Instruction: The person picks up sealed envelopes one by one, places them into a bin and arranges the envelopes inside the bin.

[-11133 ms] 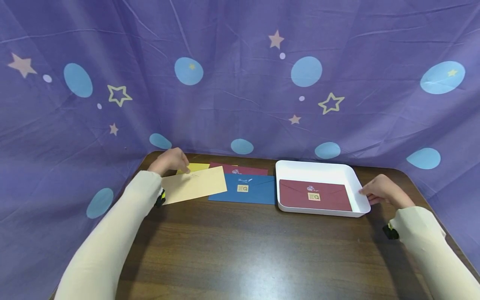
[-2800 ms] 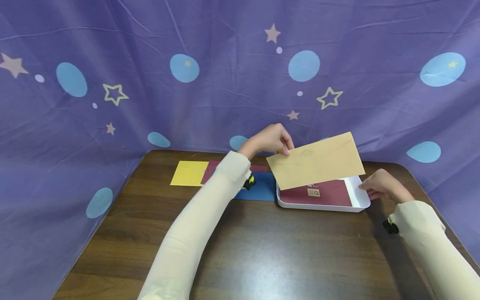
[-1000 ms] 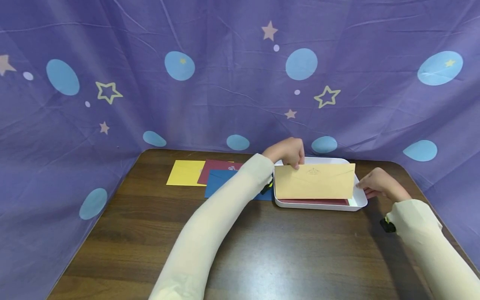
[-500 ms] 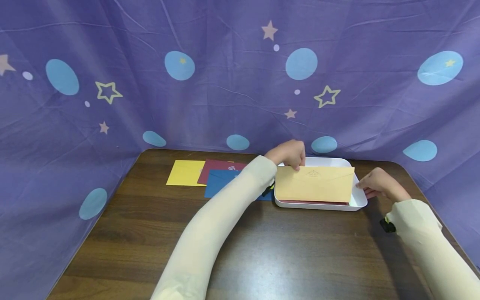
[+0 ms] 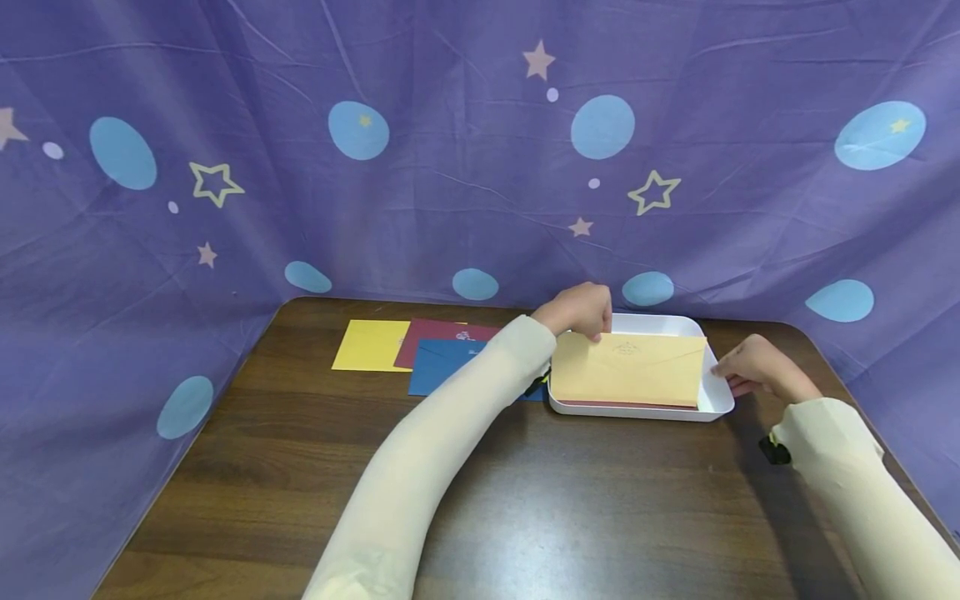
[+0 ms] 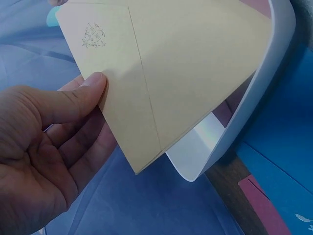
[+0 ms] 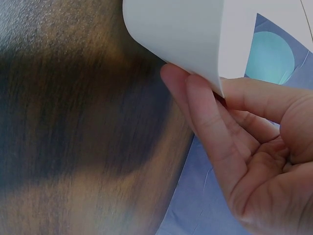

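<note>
My left hand [image 5: 582, 308] pinches the far edge of a tan envelope [image 5: 630, 371] between thumb and fingers. In the left wrist view the thumb lies on the face of the envelope [image 6: 186, 58], near its small printed emblem. The envelope is tilted inside the white tray [image 5: 660, 322], its near edge low at the front wall. Beneath it a strip of a maroon envelope [image 5: 637, 406] shows; the rest is covered. My right hand [image 5: 761, 367] grips the tray's right wall. Up close, the right fingers [image 7: 208, 117] lie outside the wall with the thumb at the rim.
Left of the tray, overlapping envelopes lie on the wooden table [image 5: 315, 483]: yellow [image 5: 367, 346], maroon [image 5: 431, 335] and blue [image 5: 442, 362]. My left sleeve [image 5: 450, 450] crosses over part of the blue one. A purple patterned curtain [image 5: 420, 225] hangs behind the table's far edge.
Earlier, my left hand picked the tan envelope from the left group and carried it right to the tray. Over the last second its near edge sank lower. The right hand stayed at the tray.
</note>
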`<state>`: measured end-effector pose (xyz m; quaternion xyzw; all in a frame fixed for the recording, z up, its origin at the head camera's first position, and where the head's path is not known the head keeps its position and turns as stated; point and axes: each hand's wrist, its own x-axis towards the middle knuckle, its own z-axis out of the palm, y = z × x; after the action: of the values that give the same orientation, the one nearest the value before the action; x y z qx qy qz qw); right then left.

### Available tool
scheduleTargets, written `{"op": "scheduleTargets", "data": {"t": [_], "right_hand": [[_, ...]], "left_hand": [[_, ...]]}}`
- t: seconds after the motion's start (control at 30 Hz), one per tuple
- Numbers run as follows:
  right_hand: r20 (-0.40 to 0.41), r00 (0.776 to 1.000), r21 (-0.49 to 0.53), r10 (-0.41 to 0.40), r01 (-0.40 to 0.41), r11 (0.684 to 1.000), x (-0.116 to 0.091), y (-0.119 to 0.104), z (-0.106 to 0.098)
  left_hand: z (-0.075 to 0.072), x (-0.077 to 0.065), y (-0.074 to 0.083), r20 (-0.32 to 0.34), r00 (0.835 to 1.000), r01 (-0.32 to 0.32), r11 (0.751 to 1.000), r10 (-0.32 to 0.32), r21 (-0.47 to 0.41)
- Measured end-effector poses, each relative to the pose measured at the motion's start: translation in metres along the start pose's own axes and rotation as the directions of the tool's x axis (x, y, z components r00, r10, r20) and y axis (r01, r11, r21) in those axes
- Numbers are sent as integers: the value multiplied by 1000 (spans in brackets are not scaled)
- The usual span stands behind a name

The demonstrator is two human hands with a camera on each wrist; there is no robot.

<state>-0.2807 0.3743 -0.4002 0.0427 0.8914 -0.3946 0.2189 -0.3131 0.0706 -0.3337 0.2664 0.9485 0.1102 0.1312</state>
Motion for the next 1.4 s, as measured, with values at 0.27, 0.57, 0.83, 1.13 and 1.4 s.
{"op": "scheduleTargets", "data": {"t": [0.27, 0.57, 0.83, 1.13, 1.4], "right_hand": [[8, 1000, 10, -14, 14, 1000, 1, 0, 1], [15, 1000, 15, -11, 11, 1000, -1, -2, 0], [10, 1000, 8, 1, -1, 1000, 0, -3, 1], [11, 1000, 11, -6, 6, 1000, -1, -2, 0], [19, 1000, 25, -9, 8, 1000, 1, -1, 1]], "left_hand": [[3, -1, -1, -16, 1000, -21, 1000, 21, -14], [9, 2, -2, -51, 999, -6, 1000, 5, -14], [15, 5, -2, -90, 996, 29, 1000, -28, 9], [19, 9, 5, -120, 981, 158, 986, -150, 55], [20, 14, 14, -132, 957, 273, 957, -260, 98]]}}
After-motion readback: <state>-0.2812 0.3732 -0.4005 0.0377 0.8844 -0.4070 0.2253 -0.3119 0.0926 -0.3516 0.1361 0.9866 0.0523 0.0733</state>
